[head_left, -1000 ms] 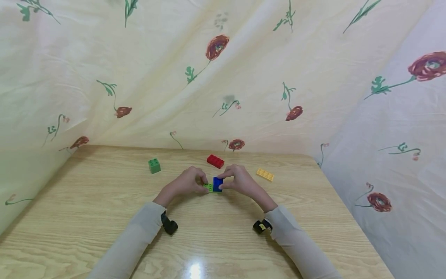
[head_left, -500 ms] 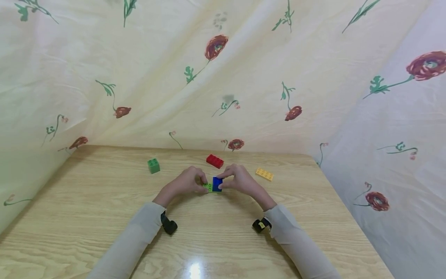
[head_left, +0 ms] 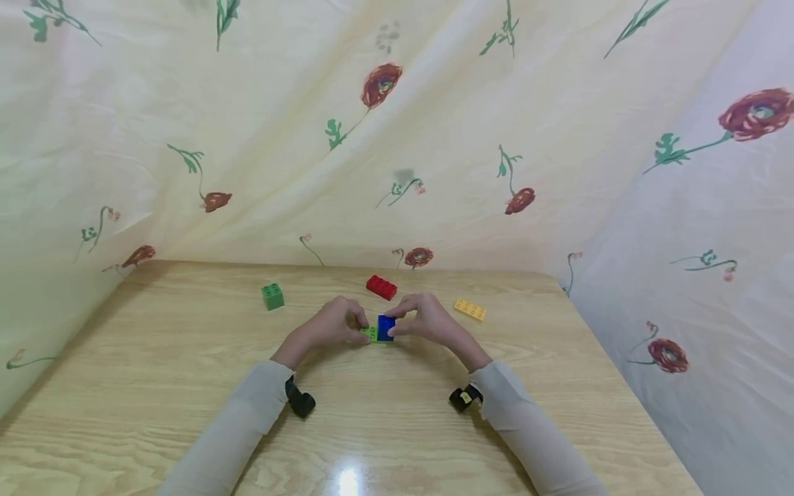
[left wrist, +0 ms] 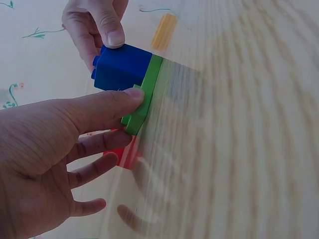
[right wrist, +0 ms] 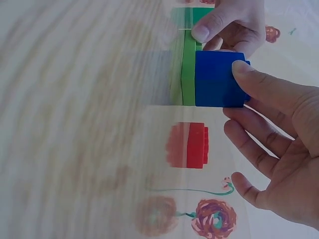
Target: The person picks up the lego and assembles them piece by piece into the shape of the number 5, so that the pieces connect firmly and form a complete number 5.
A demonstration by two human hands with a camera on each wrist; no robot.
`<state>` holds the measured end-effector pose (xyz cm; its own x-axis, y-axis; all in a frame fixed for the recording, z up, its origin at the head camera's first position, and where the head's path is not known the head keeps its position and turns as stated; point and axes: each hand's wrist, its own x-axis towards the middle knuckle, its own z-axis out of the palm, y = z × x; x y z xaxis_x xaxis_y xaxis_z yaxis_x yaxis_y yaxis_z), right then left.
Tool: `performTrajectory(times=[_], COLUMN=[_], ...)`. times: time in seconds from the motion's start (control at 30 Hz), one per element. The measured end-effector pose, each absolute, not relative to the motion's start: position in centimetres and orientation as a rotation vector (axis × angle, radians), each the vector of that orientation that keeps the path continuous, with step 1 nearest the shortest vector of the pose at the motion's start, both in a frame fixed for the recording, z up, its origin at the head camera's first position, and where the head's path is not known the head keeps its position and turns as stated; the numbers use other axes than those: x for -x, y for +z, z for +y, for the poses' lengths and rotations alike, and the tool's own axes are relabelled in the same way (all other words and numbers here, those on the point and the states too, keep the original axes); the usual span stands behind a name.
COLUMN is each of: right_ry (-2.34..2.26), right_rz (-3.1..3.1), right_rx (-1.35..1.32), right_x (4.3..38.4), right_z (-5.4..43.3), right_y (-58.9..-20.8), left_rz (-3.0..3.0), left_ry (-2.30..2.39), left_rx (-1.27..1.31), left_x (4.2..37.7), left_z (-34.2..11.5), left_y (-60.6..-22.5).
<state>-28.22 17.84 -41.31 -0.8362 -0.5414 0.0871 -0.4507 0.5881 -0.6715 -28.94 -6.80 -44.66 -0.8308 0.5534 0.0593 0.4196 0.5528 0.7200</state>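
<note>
A flat light green toy brick (left wrist: 149, 94) lies on the wooden table, its left part held by my left hand (head_left: 331, 324) between thumb and fingers. On its right half sits a taller blue toy brick (head_left: 386, 328), studs up. My right hand (head_left: 428, 322) pinches this blue brick, the thumb (right wrist: 251, 79) on its near side and fingers on the far side. In the right wrist view the blue brick (right wrist: 217, 78) stands flush against the green one (right wrist: 188, 69). Part of the green brick's left end is hidden by my left fingers.
Beyond my hands a red brick (head_left: 381, 287) lies on the table (head_left: 372, 427). A darker green brick (head_left: 272, 296) stands to the left, and a thin yellow brick (head_left: 470, 309) lies to the right. A flowered cloth (head_left: 279, 172) hangs along the table's back edge.
Both hands keep their hold on the green and blue bricks, with no visible movement on the table. The whole head view has shifted slightly.
</note>
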Motion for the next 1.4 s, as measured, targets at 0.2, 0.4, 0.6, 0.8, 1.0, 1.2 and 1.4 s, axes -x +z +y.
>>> performTrajectory(times=[0.2, 0.4, 0.6, 0.8, 1.0, 1.2, 1.4], right_ry=[-1.057, -1.047, -1.047, -1.037, -1.025, -1.013, -1.001], right_rz=[2.702, 2.719, 2.716, 2.725, 2.723, 2.691, 2.695], right_rx=[0.846, 0.875, 0.886, 0.870, 0.883, 0.920, 0.954], right_x=[28.0, 28.0, 28.0, 28.0, 27.9, 28.1, 28.6], right_z=[17.8, 17.7, 17.7, 17.7, 17.6, 17.7, 18.7], right_y=[-41.4, -41.3, -41.3, -41.4, -41.4, -41.3, -40.7], left_rz=[2.577, 2.598, 2.611, 2.615, 2.601, 2.611, 2.633], left_ry=[1.176, 1.163, 1.150, 1.153, 1.161, 1.152, 1.127], left_rx=[-0.796, -0.815, -0.827, -0.850, -0.853, -0.832, -0.792], left_x=[28.5, 28.5, 28.6, 28.6, 28.5, 28.4, 28.4], left_z=[-6.8, -6.8, -6.8, -6.9, -7.0, -7.1, -7.0], left_y=[-44.4, -44.3, -44.5, -44.5, -44.4, -44.4, -44.4])
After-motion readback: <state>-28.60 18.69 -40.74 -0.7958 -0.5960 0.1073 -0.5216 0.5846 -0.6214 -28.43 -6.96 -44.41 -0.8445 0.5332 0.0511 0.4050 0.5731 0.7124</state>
